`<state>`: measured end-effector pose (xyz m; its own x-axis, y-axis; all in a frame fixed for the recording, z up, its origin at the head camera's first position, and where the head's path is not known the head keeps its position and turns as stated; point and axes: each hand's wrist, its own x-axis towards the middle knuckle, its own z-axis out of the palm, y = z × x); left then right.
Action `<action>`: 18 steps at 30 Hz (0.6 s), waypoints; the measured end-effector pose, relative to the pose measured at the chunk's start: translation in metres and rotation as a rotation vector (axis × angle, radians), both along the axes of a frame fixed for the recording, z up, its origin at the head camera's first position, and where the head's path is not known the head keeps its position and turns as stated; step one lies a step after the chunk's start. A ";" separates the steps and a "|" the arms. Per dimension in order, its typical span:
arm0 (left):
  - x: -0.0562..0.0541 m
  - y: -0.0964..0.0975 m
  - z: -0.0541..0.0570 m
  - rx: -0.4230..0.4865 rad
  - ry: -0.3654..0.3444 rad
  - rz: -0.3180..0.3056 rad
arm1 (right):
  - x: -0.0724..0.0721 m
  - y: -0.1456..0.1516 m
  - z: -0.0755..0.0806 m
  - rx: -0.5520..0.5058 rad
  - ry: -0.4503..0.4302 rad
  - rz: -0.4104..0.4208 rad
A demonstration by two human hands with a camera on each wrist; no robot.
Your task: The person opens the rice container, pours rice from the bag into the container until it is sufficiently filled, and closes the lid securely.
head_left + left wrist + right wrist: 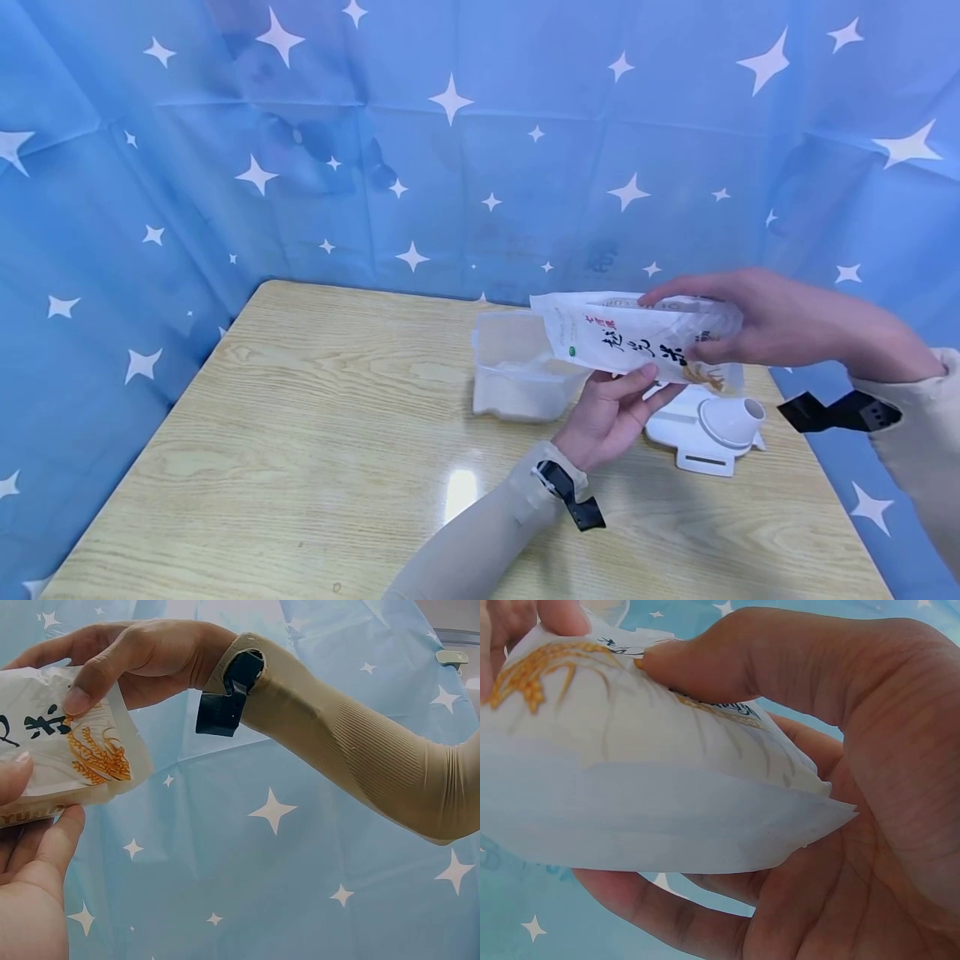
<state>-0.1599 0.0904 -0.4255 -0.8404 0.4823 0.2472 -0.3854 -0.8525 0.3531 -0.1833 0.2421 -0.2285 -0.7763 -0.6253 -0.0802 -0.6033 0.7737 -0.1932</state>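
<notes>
A white rice bag (581,333) with dark lettering and a golden grain print is held sideways above the table, its left end close over a clear plastic container (495,346). Whitish contents fill the container's lower part. My left hand (603,421) supports the bag from below, thumb on its front and fingers underneath, as the left wrist view confirms. At the bag's right end, my right hand (780,317) grips it; in the right wrist view the thumb presses the printed face of the bag (630,810) while the fingers lie behind. The bag's left opening cannot be seen clearly.
A white plastic lid with a spout (731,421) lies on the wooden table (300,433), right of the container and partly beneath the bag. Behind the table hangs a blue star-patterned cloth (487,167), which also runs along both sides.
</notes>
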 end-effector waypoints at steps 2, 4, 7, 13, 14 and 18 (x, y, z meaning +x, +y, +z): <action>0.000 0.000 0.000 -0.001 -0.004 -0.006 | 0.000 0.000 0.000 -0.002 -0.003 0.000; 0.000 0.000 0.000 -0.003 -0.005 -0.007 | 0.000 0.000 0.000 -0.005 -0.009 -0.001; 0.001 0.000 0.001 -0.008 -0.012 0.001 | 0.001 -0.001 0.000 -0.025 -0.041 -0.001; 0.002 0.001 0.003 -0.012 -0.010 0.015 | 0.001 0.000 0.000 -0.031 -0.066 -0.020; 0.002 0.001 0.003 -0.011 -0.007 0.015 | 0.002 0.000 0.000 -0.029 -0.065 -0.022; 0.002 0.000 0.003 -0.007 0.000 0.006 | 0.002 0.000 0.000 -0.029 -0.062 -0.023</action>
<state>-0.1583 0.0907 -0.4226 -0.8431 0.4794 0.2437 -0.3806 -0.8521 0.3593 -0.1812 0.2420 -0.2281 -0.7847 -0.6100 -0.1100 -0.5716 0.7808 -0.2522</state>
